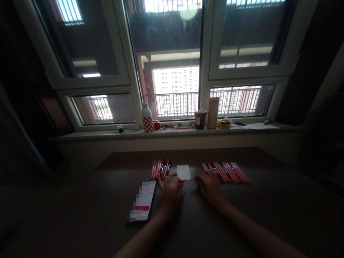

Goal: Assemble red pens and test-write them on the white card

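Observation:
My left hand [171,191] is closed on a small red item [183,181], too small to make out, just below a white paper square [183,172]. Right of the paper, my right hand [209,183] rests low over the table with its fingers bent together; what they hold, if anything, is too small to tell. Its fingers are beside the left end of a row of red and black pens [228,173]. Beyond my left hand lies a smaller group of similar pens [160,169].
A phone [143,201] lies on the dark table [242,222] left of my left hand. On the windowsill [174,133] stand a red-checked white bottle [147,120], a cup [200,119], a tall tan flask [213,113] and a yellow roll [223,124].

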A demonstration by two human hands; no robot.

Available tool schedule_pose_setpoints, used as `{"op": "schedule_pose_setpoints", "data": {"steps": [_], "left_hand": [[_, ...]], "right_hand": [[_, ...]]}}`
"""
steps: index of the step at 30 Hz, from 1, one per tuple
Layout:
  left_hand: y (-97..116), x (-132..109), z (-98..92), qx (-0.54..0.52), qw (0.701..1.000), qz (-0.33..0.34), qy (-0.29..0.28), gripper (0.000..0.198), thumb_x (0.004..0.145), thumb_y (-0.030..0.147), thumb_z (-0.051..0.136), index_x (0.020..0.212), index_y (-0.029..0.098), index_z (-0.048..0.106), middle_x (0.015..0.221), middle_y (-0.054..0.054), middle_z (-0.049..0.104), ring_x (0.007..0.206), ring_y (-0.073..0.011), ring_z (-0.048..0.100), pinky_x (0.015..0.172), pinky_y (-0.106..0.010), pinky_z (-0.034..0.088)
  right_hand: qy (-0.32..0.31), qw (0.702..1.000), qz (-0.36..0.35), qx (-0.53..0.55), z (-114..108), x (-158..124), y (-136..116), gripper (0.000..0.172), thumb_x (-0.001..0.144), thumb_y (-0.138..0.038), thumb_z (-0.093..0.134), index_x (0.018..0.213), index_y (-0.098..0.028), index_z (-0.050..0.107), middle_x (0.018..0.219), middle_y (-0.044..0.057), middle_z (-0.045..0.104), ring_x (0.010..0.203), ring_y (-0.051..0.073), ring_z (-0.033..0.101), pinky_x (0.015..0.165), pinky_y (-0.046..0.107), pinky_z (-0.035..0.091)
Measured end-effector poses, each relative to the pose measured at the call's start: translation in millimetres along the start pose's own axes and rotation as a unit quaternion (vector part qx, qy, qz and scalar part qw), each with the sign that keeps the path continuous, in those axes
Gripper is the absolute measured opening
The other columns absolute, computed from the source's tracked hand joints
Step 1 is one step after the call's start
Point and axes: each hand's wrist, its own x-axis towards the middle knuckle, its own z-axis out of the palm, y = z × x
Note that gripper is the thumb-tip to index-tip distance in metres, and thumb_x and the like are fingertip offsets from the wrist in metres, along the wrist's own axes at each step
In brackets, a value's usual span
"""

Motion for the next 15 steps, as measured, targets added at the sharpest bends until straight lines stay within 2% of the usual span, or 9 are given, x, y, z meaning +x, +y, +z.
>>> {"op": "schedule_pose_setpoints", "data": {"steps": [5, 15], "left_hand": [[2.2, -1.3, 1.9, 0.057, 0.998, 0.008, -0.033, 0.014, 0.082, 0.026, 0.055, 0.092, 0.023, 0.064, 0.123, -0.007, 0.053, 0.121, -0.0263, 0.044, 0.108, -0.066, 0.004], [2.4, 0.3, 5.0, 0.062, 0.996, 0.012, -0.056, 0.013, 0.081, 0.033, 0.057, 0.085, 0.022, 0.064, 0.126, -0.007, 0.052, 0.125, -0.0277, 0.040, 0.106, -0.069, -0.001]], "right_hand": [[0.000, 1.000, 0.005, -0.009, -0.9, 0.0, -0.7, 0.017, 0.084, -0.013, 0.054, 0.093, -0.023, 0.065, 0.093, 0.003, 0.067, 0.099, 0.024, 0.048, 0.096, 0.040, 0.027], [-0.002, 1.000, 0.004, -0.019, 0.4, 0.5, -0.8, 0.018, 0.084, -0.013, 0.054, 0.094, -0.023, 0.065, 0.094, 0.003, 0.067, 0.101, 0.025, 0.048, 0.095, 0.040, 0.028]]}}
